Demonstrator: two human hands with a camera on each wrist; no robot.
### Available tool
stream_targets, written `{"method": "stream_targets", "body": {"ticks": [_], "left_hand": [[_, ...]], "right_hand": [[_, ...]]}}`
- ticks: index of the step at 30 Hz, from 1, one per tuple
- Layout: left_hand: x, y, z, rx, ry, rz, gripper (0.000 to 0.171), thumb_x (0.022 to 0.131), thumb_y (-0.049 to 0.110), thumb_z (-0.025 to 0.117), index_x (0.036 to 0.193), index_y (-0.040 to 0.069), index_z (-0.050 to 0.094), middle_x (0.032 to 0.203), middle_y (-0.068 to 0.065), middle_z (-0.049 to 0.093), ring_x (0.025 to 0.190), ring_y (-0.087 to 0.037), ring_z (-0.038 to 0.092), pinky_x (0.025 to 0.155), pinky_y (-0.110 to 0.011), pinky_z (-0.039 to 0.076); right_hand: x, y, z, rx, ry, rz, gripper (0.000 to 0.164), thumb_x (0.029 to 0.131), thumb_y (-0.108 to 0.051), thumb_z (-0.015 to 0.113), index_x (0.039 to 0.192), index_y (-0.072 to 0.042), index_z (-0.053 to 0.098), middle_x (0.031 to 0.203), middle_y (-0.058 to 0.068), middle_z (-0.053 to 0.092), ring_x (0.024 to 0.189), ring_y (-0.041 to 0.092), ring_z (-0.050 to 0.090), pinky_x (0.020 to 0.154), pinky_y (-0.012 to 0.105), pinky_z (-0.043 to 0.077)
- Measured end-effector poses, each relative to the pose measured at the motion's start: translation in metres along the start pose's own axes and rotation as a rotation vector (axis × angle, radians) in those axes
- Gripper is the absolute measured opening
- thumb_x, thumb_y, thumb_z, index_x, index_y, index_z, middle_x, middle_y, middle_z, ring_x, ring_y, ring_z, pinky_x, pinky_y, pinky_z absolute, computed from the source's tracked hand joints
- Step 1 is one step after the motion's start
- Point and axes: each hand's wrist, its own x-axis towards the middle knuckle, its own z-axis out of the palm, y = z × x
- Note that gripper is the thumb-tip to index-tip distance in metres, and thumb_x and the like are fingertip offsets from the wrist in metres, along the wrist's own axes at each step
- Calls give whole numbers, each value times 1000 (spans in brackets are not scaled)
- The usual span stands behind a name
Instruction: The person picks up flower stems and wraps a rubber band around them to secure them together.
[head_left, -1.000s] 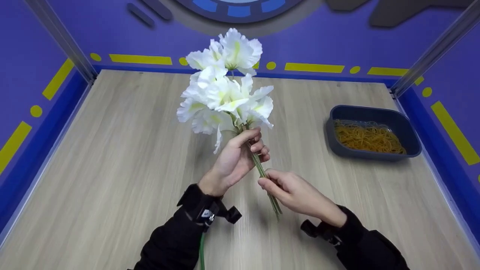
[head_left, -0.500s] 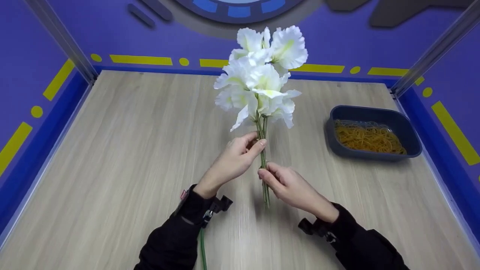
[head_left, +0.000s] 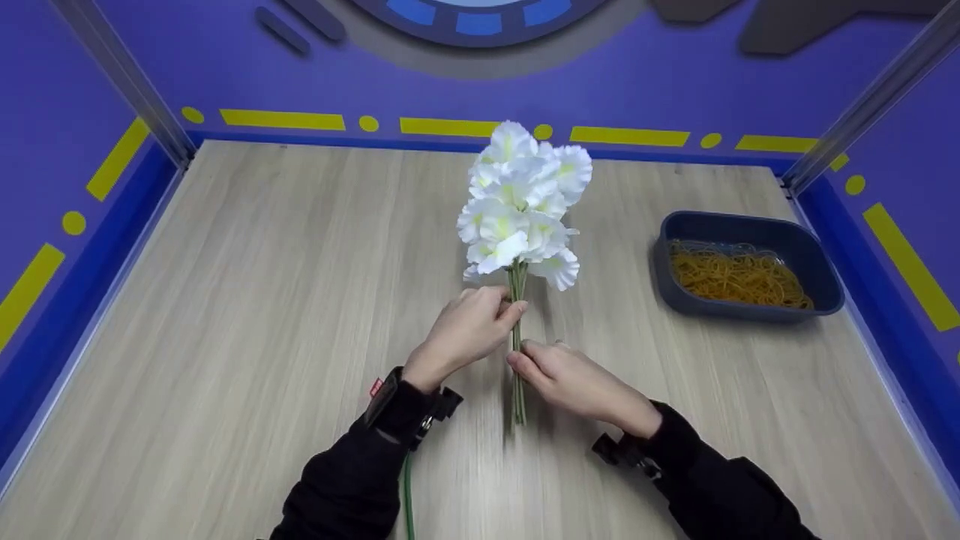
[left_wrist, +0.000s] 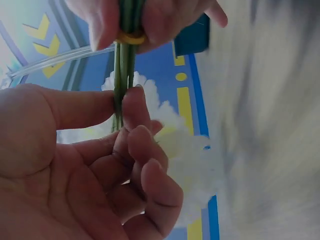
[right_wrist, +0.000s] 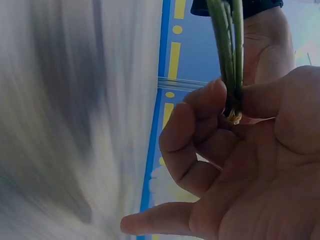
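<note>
A bunch of white ruffled artificial flowers (head_left: 517,202) stands nearly straight in front of me in the head view, its green stems (head_left: 518,409) pointing toward me. Just below the blossoms my left hand (head_left: 469,330) pinches the stems between thumb and fingers. Lower down, my right hand (head_left: 577,379) pinches the same stems, with the cut ends sticking out beneath it. A yellow rubber band (left_wrist: 131,38) circles the stems at the right hand's fingertips in the left wrist view. Part of that rubber band (right_wrist: 234,118) also shows beside the thumb in the right wrist view.
A dark grey box (head_left: 735,311) holding a heap of yellow rubber bands (head_left: 739,277) sits at the right of the wood-grain table (head_left: 262,300). Blue-purple panels (head_left: 360,82) with yellow marks enclose the back and sides. A green cable (head_left: 408,495) hangs by the left sleeve.
The bunch has swung from leaning left to nearly upright, and its blossoms have come lower and nearer. My left hand has turned from palm-up to back-up on the stems; the right hand still pinches them.
</note>
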Motion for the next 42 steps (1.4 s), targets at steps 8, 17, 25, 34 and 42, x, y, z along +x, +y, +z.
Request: {"method": "stream_targets", "body": {"ticks": [8, 17, 25, 34, 42], "left_hand": [[5, -11, 11, 151, -38, -36, 34, 104, 32, 55, 74, 15, 51, 64, 4, 42, 55, -13, 43, 53, -30, 38], [7, -16, 20, 234, -64, -30, 31, 102, 28, 56, 76, 14, 49, 73, -1, 49, 64, -19, 52, 60, -42, 51], [10, -19, 25, 265, -89, -50, 39, 104, 31, 53, 68, 16, 47, 70, -1, 50, 62, -19, 52, 58, -39, 49], [11, -22, 26, 261, -88, -67, 43, 105, 33, 52, 66, 18, 45, 65, 2, 45, 58, -17, 48, 57, -38, 48], [12, -21, 26, 250, -91, -78, 42, 106, 32, 51, 67, 18, 46, 64, 3, 45, 57, -15, 47, 56, -36, 46]], "right_hand": [[5, 8, 11, -8, -18, 4, 36, 111, -34, 37, 83, -16, 52, 67, -11, 40, 61, 10, 46, 65, 36, 46], [7, 13, 16, -46, -116, 29, 37, 110, -35, 41, 81, -16, 54, 66, -12, 41, 70, 12, 58, 104, 81, 19], [4, 15, 15, -63, -149, 4, 37, 109, -36, 43, 82, -15, 57, 65, -12, 46, 67, 12, 59, 104, 81, 17], [4, 15, 11, -73, -194, 16, 34, 108, -37, 45, 85, -16, 57, 65, -12, 45, 65, 9, 57, 108, 78, 16], [3, 15, 6, -88, -219, 28, 31, 110, -33, 42, 88, -15, 57, 67, -10, 44, 75, 16, 63, 110, 74, 19]]}}
